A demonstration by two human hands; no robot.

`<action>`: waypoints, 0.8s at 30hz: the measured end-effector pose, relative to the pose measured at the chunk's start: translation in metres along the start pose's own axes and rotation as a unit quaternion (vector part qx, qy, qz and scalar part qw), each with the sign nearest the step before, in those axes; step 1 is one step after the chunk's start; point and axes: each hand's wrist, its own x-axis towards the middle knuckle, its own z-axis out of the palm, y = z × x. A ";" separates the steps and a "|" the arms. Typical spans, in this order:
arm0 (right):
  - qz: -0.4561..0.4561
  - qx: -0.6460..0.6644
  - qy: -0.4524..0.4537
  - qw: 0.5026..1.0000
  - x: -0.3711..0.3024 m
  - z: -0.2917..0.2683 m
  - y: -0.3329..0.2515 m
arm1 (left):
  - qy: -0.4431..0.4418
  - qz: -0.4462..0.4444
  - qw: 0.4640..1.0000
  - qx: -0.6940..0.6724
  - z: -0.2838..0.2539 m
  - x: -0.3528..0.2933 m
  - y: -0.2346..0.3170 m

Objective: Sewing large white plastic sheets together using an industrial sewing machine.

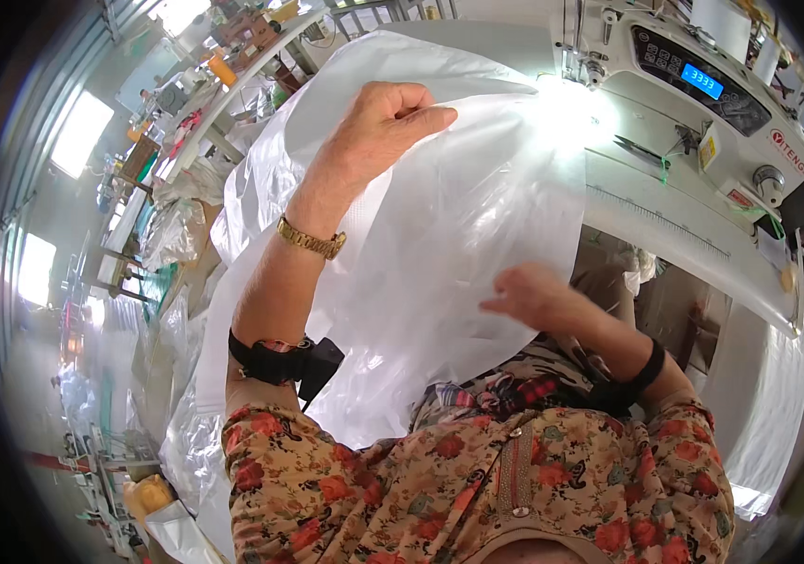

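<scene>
A large sheet of thin white plastic [439,226] spreads over the sewing table and hangs down across my lap. My left hand [378,117] is closed in a pinch on a fold of this sheet, left of the needle area. One edge of the plastic runs from there to the sewing machine [665,89], where a bright lamp washes out the needle area. My right hand [535,296] is above the lower right part of the sheet, near my lap. Motion blurs its fingers, and I cannot see anything held in it.
Dark thread snips [641,150] lie on the machine bed, right of the lamp. A ruler scale [660,218] runs along the table near its front edge. Cluttered workbenches [233,80] stand at the far left, with crumpled clear plastic [176,235] below them.
</scene>
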 end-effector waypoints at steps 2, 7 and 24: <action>0.005 -0.323 0.201 0.925 -0.005 -0.026 0.007 | -0.010 -0.002 1.000 -0.007 0.002 -0.001 -0.002; -0.123 -0.385 0.449 0.797 0.026 -0.108 0.019 | -0.008 0.028 1.000 -0.006 0.010 0.001 -0.014; -0.172 -0.066 -0.067 0.981 -0.066 -0.011 -0.057 | 0.033 -0.161 0.962 -0.216 0.109 -0.096 -0.061</action>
